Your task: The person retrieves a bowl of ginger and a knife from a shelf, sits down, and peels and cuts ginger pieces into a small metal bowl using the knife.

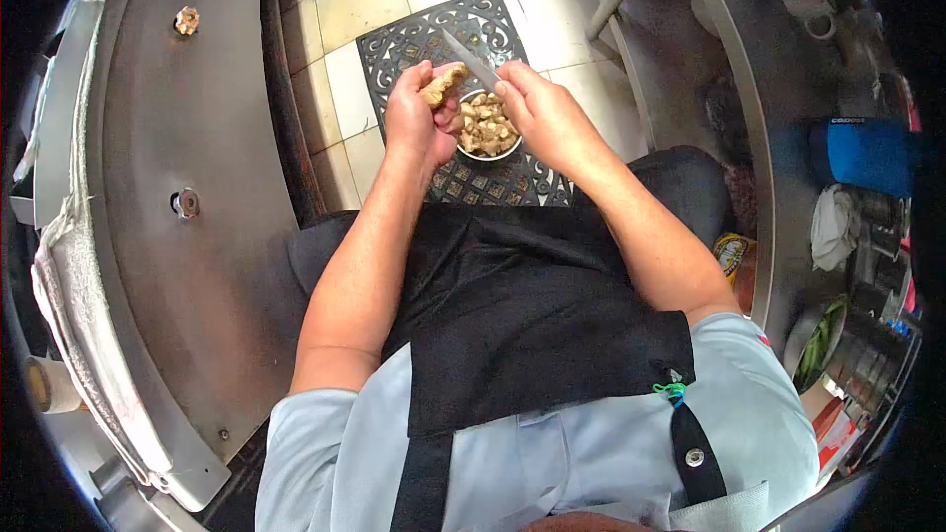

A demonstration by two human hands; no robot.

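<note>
A knobbly piece of ginger root [442, 85] is gripped in my left hand [414, 118], its free end pointing up and to the right. My right hand [542, 113] is wrapped round the handle of a knife [470, 60], whose blade slants up and left, just beyond the ginger. I cannot tell whether the blade touches it. Below and between both hands stands a round white-rimmed bowl [490, 159] filled with several pieces of ginger [485, 125]. The knife's handle is hidden by my fingers.
Under the bowl lies a black patterned mat [394, 34] on a tiled floor [350, 89]. A steel counter front with knobs [185, 203] runs along the left, with a white cloth [74, 266] on its edge. Metal shelving [729, 59] stands to the right, near a blue container [867, 158].
</note>
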